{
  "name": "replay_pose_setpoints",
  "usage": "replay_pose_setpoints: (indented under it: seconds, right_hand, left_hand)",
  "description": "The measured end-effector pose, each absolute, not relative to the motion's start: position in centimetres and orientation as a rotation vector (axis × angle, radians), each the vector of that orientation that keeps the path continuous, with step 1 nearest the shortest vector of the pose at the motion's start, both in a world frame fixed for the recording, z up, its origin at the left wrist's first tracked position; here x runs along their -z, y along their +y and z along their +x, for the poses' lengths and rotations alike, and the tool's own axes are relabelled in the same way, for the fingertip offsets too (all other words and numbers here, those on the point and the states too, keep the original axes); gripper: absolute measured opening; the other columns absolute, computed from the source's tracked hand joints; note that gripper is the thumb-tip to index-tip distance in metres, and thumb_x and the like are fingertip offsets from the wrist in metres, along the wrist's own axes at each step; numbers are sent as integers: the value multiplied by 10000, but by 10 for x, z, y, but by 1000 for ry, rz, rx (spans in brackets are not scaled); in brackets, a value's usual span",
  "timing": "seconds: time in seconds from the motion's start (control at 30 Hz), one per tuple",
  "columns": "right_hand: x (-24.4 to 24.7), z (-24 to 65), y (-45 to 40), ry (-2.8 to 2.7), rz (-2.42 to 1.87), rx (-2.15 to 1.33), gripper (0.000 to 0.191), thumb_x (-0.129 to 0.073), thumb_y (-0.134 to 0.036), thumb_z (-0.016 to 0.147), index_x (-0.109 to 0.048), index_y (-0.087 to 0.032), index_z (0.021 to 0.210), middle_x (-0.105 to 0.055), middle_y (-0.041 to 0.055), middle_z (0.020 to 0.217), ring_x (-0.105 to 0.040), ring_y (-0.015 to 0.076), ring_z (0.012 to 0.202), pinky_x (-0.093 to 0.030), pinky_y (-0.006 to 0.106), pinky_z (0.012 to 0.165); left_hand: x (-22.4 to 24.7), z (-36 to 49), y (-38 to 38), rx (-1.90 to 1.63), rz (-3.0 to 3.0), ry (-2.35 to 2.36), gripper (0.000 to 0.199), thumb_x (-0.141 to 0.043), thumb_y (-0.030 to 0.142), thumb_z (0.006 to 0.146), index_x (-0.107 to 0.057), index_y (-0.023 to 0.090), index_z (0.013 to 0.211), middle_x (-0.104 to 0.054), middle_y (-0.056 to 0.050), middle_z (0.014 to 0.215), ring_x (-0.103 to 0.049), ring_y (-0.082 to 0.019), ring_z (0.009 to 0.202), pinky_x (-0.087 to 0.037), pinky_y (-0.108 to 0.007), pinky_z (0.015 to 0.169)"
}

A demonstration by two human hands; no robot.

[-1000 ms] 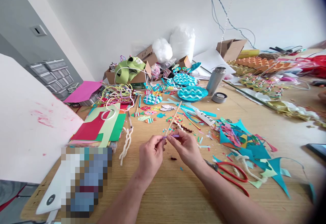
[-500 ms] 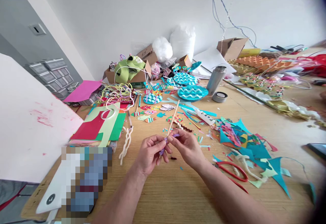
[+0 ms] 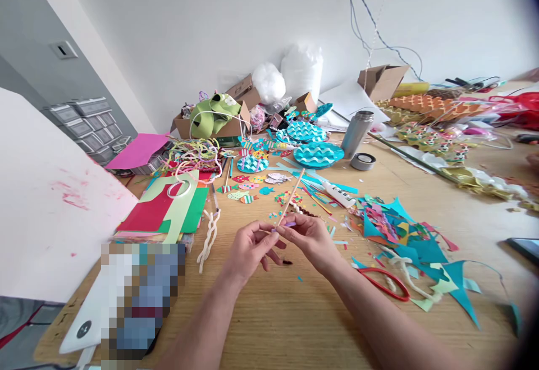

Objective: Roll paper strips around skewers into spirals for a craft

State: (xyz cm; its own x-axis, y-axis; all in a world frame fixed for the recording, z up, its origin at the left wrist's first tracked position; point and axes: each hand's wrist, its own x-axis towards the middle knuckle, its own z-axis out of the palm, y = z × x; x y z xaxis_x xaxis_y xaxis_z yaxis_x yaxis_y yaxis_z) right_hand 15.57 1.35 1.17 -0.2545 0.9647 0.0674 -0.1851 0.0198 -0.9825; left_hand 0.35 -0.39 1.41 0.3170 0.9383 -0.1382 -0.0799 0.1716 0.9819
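Observation:
Over the near middle of the table, my left hand is closed, pinching the lower end of a thin wooden stick that slants up to the right. My right hand meets it there, fingers pressed together on a purple strip, which looks like a pipe cleaner, at the stick's lower end. Fingers hide most of the strip. Just beyond the hands lie a brown twisted piece and scattered colored confetti. A small dark red scrap sits beneath them.
Red-handled scissors and blue paper scraps lie to the right. A glue tube, a steel flask and blue decorated plates stand farther back. On the left are colored paper sheets and a white braided cord.
The stick has tilted further right, its tip lower. The purple strip's tail no longer shows below my left fingers. Both hands stay in nearly the same place.

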Motion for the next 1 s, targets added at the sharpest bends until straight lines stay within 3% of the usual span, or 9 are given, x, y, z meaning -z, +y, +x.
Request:
replay_pose_setpoints:
  seconds: [0.13,0.3,0.43,0.53,0.87,1.0]
  right_hand:
    - [-7,154,14,-1323,-911,-1387,228,-707,-368,662,-630,-157,696,-623,13,636,-560,138,612,-445,260,612]
    - [-9,153,14,-1310,-957,-1375,274,-706,-410,647,-615,-157,699,-622,16,634,-566,148,620,-438,266,612]
    - [-15,152,13,-1249,-1012,-1343,325,-661,-467,676,-629,-155,762,-609,14,678,-539,140,637,-413,257,605]
    - [-14,153,14,-1248,-1049,-1350,340,-610,-486,721,-618,-149,685,-565,-1,609,-488,118,589,-374,245,576]
    - [-5,150,14,-1179,-984,-1466,305,-704,-443,632,-619,-155,688,-604,3,646,-512,122,614,-394,248,614]
    - [-9,149,11,-1181,-982,-1446,327,-705,-449,631,-598,-144,679,-580,-1,610,-510,120,587,-387,242,566]
  left_hand:
    - [-9,8,-7,-1050,1473,1161,257,-555,378,779,-558,167,924,-679,-71,834,-644,-141,572,-452,-182,415]
    - [0,9,-8,-1129,1740,1262,174,-471,322,835,-574,188,875,-672,-47,769,-635,-129,622,-505,-213,572]
    - [3,7,-7,-1178,1760,1329,165,-446,302,851,-559,189,892,-677,-42,779,-626,-116,578,-499,-211,551]
    - [3,6,-6,-1220,1756,1363,160,-445,300,851,-552,189,896,-681,-43,774,-628,-116,568,-496,-208,539]
    - [2,9,-9,-1162,1832,1397,176,-433,308,851,-565,194,875,-663,-36,740,-630,-120,584,-486,-204,542]
    - [-4,10,-9,-1086,1631,1289,213,-429,355,848,-538,172,850,-651,-34,740,-613,-104,512,-431,-169,429]
